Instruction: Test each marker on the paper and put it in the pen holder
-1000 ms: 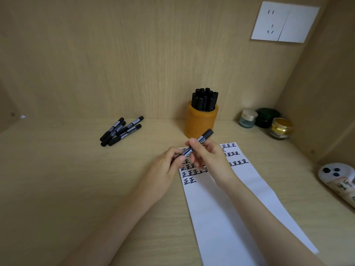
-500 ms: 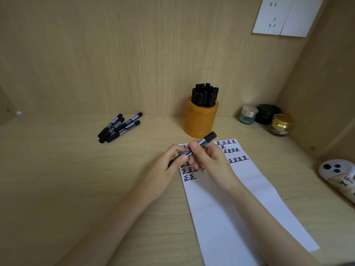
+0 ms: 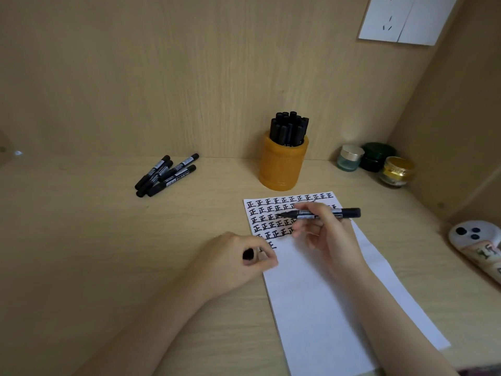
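Note:
My right hand (image 3: 326, 234) holds an uncapped black marker (image 3: 320, 213) level above the white paper (image 3: 320, 299), its tip pointing left over the rows of written characters. My left hand (image 3: 235, 260) rests at the paper's left edge and grips the marker's black cap (image 3: 248, 254) in curled fingers. An orange pen holder (image 3: 282, 164) stands just beyond the paper, filled with several black markers. Several more black markers (image 3: 166, 174) lie in a loose pile on the desk to the far left.
Three small jars (image 3: 376, 162) stand in the back right corner. A white and patterned object (image 3: 479, 245) lies at the right edge. Wooden walls close in behind and to the right, with a white wall socket (image 3: 406, 17) high up.
The hands have pulled apart: the cap came off in my left hand, which dropped toward the paper's left edge. My right hand turned the marker level, tip to the left.

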`<state>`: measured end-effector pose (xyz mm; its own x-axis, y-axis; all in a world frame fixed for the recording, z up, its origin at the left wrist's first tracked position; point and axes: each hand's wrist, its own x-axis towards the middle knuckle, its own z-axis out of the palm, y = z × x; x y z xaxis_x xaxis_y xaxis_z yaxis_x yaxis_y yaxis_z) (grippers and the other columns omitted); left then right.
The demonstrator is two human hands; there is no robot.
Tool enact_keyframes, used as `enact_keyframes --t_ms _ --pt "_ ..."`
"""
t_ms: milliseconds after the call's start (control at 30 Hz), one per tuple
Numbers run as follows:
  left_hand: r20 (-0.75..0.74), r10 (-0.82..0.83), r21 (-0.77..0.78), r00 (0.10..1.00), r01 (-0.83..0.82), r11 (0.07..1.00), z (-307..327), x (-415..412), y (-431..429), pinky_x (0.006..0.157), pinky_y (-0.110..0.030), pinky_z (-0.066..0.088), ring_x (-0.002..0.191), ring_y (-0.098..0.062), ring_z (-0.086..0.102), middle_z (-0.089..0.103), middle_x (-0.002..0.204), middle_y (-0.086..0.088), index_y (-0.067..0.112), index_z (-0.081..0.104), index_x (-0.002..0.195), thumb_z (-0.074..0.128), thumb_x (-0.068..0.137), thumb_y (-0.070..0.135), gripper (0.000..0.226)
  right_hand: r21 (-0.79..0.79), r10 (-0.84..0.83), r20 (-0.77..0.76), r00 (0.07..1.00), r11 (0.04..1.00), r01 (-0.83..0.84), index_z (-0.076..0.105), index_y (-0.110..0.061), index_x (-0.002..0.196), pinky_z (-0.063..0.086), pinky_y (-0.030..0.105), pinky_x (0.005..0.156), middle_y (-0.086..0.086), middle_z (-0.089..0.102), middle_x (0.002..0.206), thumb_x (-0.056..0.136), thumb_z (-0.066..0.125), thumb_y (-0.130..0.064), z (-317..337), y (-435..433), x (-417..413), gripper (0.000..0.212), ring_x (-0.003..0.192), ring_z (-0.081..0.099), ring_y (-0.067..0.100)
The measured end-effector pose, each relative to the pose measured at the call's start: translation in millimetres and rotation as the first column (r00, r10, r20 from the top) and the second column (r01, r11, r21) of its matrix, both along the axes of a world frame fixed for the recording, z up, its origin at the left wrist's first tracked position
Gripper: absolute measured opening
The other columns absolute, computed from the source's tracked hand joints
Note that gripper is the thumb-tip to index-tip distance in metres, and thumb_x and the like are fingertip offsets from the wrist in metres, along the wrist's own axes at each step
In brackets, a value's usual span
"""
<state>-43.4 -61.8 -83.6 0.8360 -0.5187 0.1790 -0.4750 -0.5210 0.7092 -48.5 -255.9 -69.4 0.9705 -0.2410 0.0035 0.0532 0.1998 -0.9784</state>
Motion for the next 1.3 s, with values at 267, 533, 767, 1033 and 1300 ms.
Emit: enact_keyframes --t_ms 267,533,767,1033,1300 --pt "-0.044 -0.086 0.117 0.995 0.091 0.989 -2.5 -4.6 -4.2 0.057 -0.011 0.031 0.054 0.000 0.049 0.052 0.051 0.019 0.039 0.071 0.091 0.071 0.077 0.045 0.016 -0.276 -0.099 0.022 0.995 0.956 0.101 0.056 -0.006 0.068 0.037 0.015 0.044 0.001 0.054 0.050 0.085 0.071 -0.013 -13.9 8.3 -1.0 0.025 0.042 0.047 0.008" --pt "-0.075 -0.090 0.148 0.993 0.101 0.984 2.7 -8.0 -5.1 0.055 -0.011 0.031 0.052 0.001 0.046 0.051 0.052 0.030 0.036 0.070 0.093 0.069 0.079 0.044 0.015 -0.385 -0.114 0.031 0.993 0.915 0.117 0.054 -0.009 0.067 0.035 0.020 0.050 -0.006 0.047 0.046 0.087 0.067 -0.014 -23.0 7.2 -1.4 0.025 0.044 0.041 0.008" --pt "-0.080 -0.086 0.171 0.993 0.099 0.980 4.5 -8.9 -5.7 0.054 -0.012 0.030 0.050 0.001 0.045 0.051 0.051 0.032 0.036 0.070 0.093 0.068 0.080 0.043 0.015 -0.434 -0.099 0.030 0.995 0.895 0.103 0.057 -0.008 0.067 0.034 0.020 0.050 -0.006 0.048 0.046 0.087 0.068 -0.017 -24.6 8.1 -1.7 0.024 0.045 0.041 0.009" --pt "-0.081 -0.086 0.159 0.993 0.098 0.982 2.3 -7.6 -5.5 0.055 -0.016 0.031 0.049 -0.002 0.044 0.050 0.049 0.027 0.037 0.070 0.091 0.068 0.080 0.044 0.013 -0.505 -0.123 0.052 0.991 0.853 0.132 0.058 -0.002 0.068 0.035 0.020 0.050 -0.007 0.051 0.047 0.086 0.068 -0.019 -25.1 9.6 -1.6 0.027 0.049 0.045 0.009" --pt "-0.076 -0.085 0.149 0.993 0.096 0.984 0.1 -6.9 -5.0 0.055 -0.014 0.031 0.053 0.001 0.048 0.053 0.053 0.024 0.038 0.069 0.091 0.069 0.078 0.046 0.014 -0.462 -0.146 0.033 0.989 0.875 0.145 0.055 -0.012 0.063 0.037 0.024 0.053 -0.004 0.049 0.046 0.087 0.067 -0.019 -23.5 7.0 -2.3 0.028 0.046 0.044 0.010"
